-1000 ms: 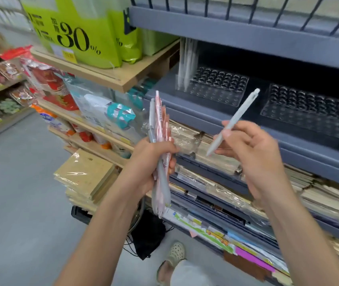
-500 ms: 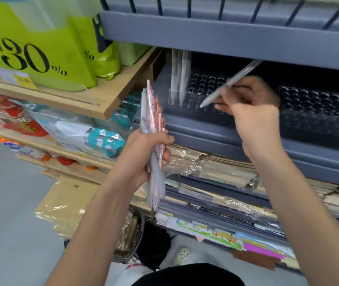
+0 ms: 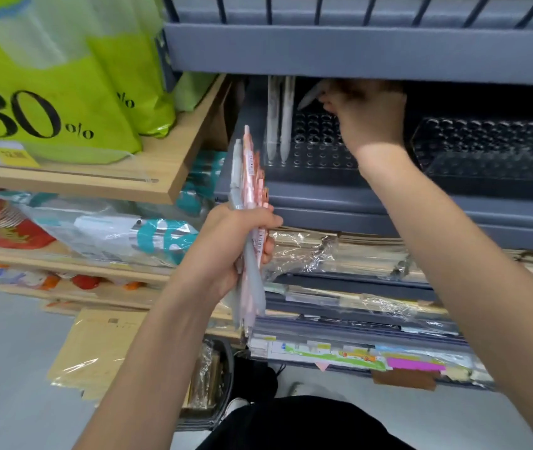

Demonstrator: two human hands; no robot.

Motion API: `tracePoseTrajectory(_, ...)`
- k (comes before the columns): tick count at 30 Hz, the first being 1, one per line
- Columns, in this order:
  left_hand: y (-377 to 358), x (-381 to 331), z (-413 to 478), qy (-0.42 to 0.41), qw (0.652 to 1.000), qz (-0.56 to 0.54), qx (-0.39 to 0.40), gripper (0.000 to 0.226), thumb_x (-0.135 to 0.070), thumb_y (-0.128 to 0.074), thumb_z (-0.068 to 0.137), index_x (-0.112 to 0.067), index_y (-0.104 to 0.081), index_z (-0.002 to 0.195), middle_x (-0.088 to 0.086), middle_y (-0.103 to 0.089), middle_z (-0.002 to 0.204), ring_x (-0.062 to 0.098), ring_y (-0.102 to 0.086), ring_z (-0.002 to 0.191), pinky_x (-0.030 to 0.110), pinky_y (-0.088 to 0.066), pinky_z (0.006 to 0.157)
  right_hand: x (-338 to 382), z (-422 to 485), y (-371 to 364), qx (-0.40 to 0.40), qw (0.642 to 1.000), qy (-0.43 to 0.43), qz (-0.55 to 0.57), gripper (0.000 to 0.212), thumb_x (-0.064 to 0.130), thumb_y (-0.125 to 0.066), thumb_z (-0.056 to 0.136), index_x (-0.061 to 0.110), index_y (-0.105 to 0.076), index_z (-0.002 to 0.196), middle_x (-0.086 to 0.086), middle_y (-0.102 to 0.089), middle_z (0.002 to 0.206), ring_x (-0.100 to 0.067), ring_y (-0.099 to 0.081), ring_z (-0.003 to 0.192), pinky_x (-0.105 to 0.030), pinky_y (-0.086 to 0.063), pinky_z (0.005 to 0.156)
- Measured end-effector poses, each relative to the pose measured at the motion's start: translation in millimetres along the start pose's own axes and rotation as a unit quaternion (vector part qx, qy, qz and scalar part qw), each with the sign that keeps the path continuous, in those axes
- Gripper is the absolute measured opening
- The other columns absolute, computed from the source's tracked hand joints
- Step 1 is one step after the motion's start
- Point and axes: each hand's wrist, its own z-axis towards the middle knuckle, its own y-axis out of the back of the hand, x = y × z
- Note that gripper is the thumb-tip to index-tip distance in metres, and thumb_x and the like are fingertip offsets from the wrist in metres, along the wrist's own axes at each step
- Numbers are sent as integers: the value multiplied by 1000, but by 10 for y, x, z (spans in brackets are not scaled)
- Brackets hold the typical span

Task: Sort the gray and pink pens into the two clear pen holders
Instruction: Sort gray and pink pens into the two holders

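A gray store shelf (image 3: 388,216) carries a clear left holder (image 3: 317,151) and right holder (image 3: 492,154). Green packs (image 3: 63,92) marked "30%" sit on a wooden shelf (image 3: 174,164) beside it. The left hand (image 3: 232,248) grips a pen bundle (image 3: 248,177) of gray and pink at the shelf's front edge. The right hand (image 3: 369,118) pinches a gray pen (image 3: 309,96) above the left holder.

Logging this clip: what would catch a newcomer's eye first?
The left hand at centre grips a fan of pink and gray pens upright. The right hand reaches under the gray shelf, holding a gray pen over the left clear holder, where other gray pens stand. Green 30% bags fill the upper left.
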Motion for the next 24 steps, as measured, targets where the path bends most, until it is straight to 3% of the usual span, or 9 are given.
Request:
tracePoseTrajectory(3, 29, -20, -2, 10, 1000, 2, 13, 34, -9, -74, 65, -4, -59, 95, 1, -55, 58, 14, -51, 46, 24, -42, 42, 24, 54, -51, 18, 998, -1, -63, 25, 16, -51, 88, 4, -72, 89, -8, -72, 102, -23, -65, 103, -40, -49, 98)
tracePoseTrajectory(6, 61, -32, -9, 18, 1000, 3, 24, 33, -9, -74, 66, -4, -59, 95, 1, -55, 58, 14, -51, 46, 24, -43, 42, 45, 49, -76, 22, 991, 20, -128, 25, 17, -49, 92, 5, -71, 97, -7, -70, 106, -19, -63, 102, -26, -45, 95)
tracePoseTrajectory(8, 79, -34, -11, 20, 999, 7, 31, 32, -9, -73, 66, -4, -59, 94, 1, -55, 58, 14, -51, 46, 24, -43, 43, 52, 63, -95, 20, 984, 24, -174, 24, 18, -51, 92, 8, -69, 103, -7, -69, 109, -19, -60, 102, -17, -38, 83)
tracePoseTrajectory(11, 95, -33, -11, 27, 999, 13, 37, 31, -9, -73, 66, -5, -59, 93, 2, -54, 58, 15, -50, 45, 24, -43, 43, 86, 80, -123, 64, 977, 9, -205, 23, 22, -49, 95, 10, -66, 104, -7, -66, 99, -21, -60, 88, -20, -36, 67)
tracePoseTrajectory(16, 119, -39, -18, 31, 999, 12, 39, 33, -8, -71, 66, -5, -58, 97, 2, -53, 61, 15, -50, 45, 24, -42, 43, 151, 93, -131, 97, 963, -15, -250, 29, 29, -47, 99, 12, -59, 119, -15, -65, 110, -32, -61, 95, -26, -37, 71)
tracePoseTrajectory(20, 137, -50, -58, 32, 998, 20, 53, 33, -8, -69, 65, -5, -57, 95, 3, -50, 59, 15, -48, 44, 24, -41, 43, 143, 80, -115, 104, 965, -31, -240, 30, 30, -50, 97, 13, -60, 119, -8, -64, 105, -20, -53, 82, -23, -38, 71)
tracePoseTrajectory(22, 150, -59, -77, 30, 997, 21, 63, 31, -7, -69, 66, -5, -58, 95, 3, -51, 58, 16, -48, 43, 24, -41, 42, 147, 59, -78, 56, 974, -28, -217, 30, 34, -54, 94, 12, -65, 110, -8, -68, 106, -20, -59, 83, -21, -42, 72)
tracePoseTrajectory(24, 167, -63, -83, 28, 997, 27, 70, 30, -4, -70, 69, -4, -58, 97, 2, -52, 59, 16, -48, 44, 24, -41, 42, 183, -40, -23, -2, 991, -25, -128, 26, 37, -58, 92, 15, -68, 100, -4, -71, 95, -20, -65, 83, -30, -52, 80)
